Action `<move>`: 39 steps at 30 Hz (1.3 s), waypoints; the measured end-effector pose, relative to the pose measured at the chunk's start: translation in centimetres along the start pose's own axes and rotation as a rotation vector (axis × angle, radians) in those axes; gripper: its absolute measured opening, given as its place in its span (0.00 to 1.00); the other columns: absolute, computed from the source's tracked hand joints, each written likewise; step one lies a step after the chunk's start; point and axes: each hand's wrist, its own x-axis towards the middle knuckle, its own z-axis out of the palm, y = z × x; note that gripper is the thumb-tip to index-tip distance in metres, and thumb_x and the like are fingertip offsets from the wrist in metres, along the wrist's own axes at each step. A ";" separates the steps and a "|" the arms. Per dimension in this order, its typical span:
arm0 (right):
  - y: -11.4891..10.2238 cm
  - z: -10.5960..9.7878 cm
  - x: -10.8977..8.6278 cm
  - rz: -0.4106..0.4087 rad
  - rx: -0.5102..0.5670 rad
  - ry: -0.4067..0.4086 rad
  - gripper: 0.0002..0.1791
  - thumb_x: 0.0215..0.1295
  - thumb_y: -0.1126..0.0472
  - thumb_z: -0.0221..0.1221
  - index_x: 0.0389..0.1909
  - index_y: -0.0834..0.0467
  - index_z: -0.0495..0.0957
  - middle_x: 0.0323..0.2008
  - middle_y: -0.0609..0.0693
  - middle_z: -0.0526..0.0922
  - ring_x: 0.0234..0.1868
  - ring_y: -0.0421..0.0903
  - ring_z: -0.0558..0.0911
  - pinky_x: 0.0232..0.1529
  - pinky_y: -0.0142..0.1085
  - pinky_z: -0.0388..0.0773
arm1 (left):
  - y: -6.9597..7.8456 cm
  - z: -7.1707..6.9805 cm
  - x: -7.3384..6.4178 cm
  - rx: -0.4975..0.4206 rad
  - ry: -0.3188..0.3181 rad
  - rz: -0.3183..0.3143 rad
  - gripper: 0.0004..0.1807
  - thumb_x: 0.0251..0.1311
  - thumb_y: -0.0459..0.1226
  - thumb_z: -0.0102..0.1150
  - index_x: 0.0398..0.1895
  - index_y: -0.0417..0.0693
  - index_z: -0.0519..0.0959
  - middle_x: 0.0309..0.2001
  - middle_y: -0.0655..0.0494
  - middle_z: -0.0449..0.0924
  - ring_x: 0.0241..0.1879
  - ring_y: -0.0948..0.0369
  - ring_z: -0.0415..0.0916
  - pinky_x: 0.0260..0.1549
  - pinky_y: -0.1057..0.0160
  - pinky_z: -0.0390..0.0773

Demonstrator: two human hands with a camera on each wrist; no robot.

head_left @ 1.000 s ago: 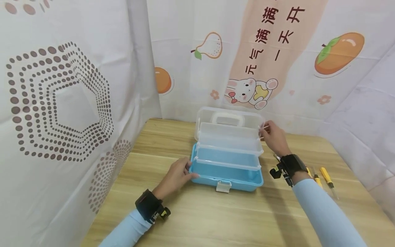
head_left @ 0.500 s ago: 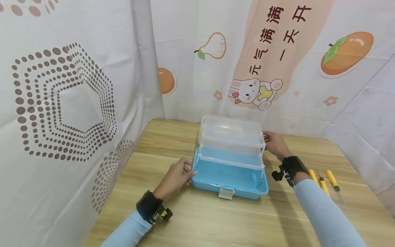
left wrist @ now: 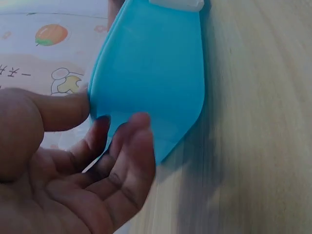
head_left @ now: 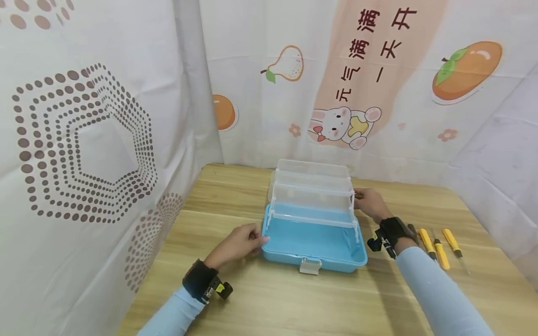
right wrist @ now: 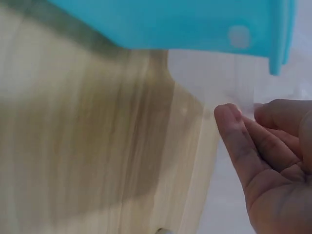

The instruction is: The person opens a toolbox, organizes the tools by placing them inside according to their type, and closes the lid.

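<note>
A toolbox with a light blue base [head_left: 290, 259] stands on the wooden table, its white latch [head_left: 310, 266] hanging at the front. Translucent trays [head_left: 313, 195] are fanned out in steps above the back of the base. Behind them the clear lid [right wrist: 204, 73] is tipped back, mostly hidden by the trays in the head view. My left hand [head_left: 237, 245] holds the base's left front corner, thumb on the rim and fingers curled against the outer wall. At the back right, my right hand [head_left: 371, 204] pinches the lid's edge between thumb and fingers.
Several yellow-handled screwdrivers [head_left: 441, 254] lie on the table [head_left: 269, 303] to the right, beside my right forearm. A dark handle [head_left: 413, 228] shows partly behind the right wrist strap. Printed white curtains [head_left: 252, 116] hang close behind the table and along its sides.
The lid has swung backward and down, with my right hand following it lower. The trays have spread further apart and back. My left hand has stayed at the left front corner.
</note>
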 end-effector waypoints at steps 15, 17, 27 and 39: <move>4.2 -5.5 -11.6 0.019 -0.287 0.092 0.19 0.76 0.54 0.61 0.54 0.67 0.81 0.45 0.62 0.86 0.39 0.55 0.85 0.33 0.40 0.80 | -0.5 0.2 1.0 0.021 -0.025 -0.023 0.22 0.83 0.49 0.42 0.39 0.42 0.76 0.29 0.50 0.79 0.28 0.54 0.77 0.29 0.59 0.75; 5.5 -6.3 -13.5 0.055 -0.318 0.087 0.20 0.74 0.52 0.63 0.50 0.66 0.81 0.43 0.62 0.86 0.39 0.56 0.84 0.32 0.42 0.80 | -0.6 0.4 1.1 0.021 -0.028 -0.027 0.22 0.83 0.49 0.41 0.39 0.42 0.76 0.28 0.50 0.79 0.28 0.55 0.76 0.29 0.59 0.74; 8.9 -5.7 -18.6 0.086 -0.473 0.043 0.17 0.63 0.47 0.72 0.32 0.58 0.85 0.29 0.47 0.85 0.27 0.43 0.77 0.27 0.40 0.72 | -0.9 0.9 1.0 0.000 -0.068 -0.007 0.25 0.84 0.50 0.36 0.42 0.40 0.75 0.28 0.48 0.78 0.26 0.56 0.76 0.28 0.59 0.76; 7.4 -5.4 -18.6 0.161 -0.509 -0.012 0.24 0.63 0.48 0.71 0.11 0.51 0.74 0.13 0.39 0.61 0.18 0.40 0.60 0.22 0.36 0.56 | -0.9 1.0 0.9 0.006 -0.066 -0.014 0.25 0.84 0.52 0.35 0.46 0.41 0.76 0.29 0.49 0.78 0.27 0.55 0.77 0.30 0.58 0.75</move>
